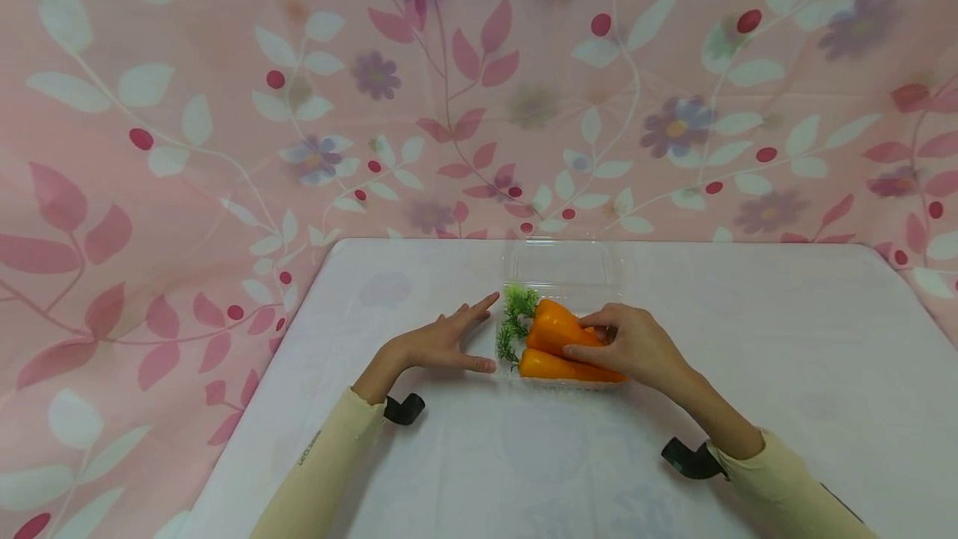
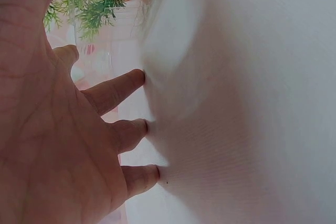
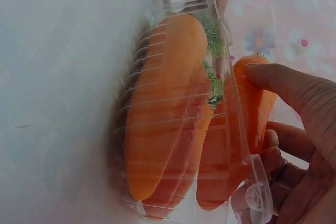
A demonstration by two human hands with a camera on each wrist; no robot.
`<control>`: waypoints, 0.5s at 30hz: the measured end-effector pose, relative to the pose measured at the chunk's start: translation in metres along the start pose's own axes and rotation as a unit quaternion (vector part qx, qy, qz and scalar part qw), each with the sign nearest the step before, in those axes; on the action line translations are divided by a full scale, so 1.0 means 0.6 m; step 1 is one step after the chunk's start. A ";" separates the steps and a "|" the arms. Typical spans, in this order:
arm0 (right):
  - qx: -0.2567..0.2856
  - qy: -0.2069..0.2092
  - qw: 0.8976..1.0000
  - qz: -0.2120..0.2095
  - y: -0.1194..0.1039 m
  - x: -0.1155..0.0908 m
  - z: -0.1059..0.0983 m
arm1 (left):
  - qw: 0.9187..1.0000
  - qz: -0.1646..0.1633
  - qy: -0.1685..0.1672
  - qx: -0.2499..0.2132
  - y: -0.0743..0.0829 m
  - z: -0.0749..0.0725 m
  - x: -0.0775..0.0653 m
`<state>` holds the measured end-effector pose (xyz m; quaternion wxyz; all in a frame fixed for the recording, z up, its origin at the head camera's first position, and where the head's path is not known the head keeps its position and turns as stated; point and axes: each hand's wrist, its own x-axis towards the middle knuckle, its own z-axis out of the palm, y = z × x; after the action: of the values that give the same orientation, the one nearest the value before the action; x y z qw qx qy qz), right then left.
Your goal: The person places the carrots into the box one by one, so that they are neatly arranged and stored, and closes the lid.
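Several orange toy-like carrots with green leafy tops (image 1: 516, 310) lie in a clear plastic box (image 3: 231, 82); its hinged lid (image 1: 563, 263) is folded back behind it. My right hand (image 1: 645, 348) grips the uppermost carrot (image 3: 255, 95), thumb on one side and fingers on the other, over the box's right part. Lower down, another carrot (image 1: 561, 366) lies along the near wall. Left of the box, my left hand (image 1: 440, 343) is spread, with thumb and index finger pointing toward the leafy tops. In the left wrist view its fingertips (image 2: 139, 76) meet the white cloth.
A white cloth covers the table (image 1: 419, 472), whose back edge runs just behind the lid. Behind hangs a pink curtain (image 1: 464, 106) printed with leaves and flowers. Black curved pieces (image 1: 404, 408) sit at both wrists, by the sleeves.
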<state>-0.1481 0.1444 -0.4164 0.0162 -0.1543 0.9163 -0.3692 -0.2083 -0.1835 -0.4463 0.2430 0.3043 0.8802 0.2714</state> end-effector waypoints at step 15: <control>-0.013 -0.018 1.000 -0.010 0.002 -0.008 0.006 | 1.000 -0.002 0.000 -0.006 0.002 0.000 0.000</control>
<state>-0.1434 0.1439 -0.4203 0.0268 -0.1702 0.9189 -0.3548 -0.2076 -0.1826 -0.4456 0.2454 0.3011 0.8792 0.2760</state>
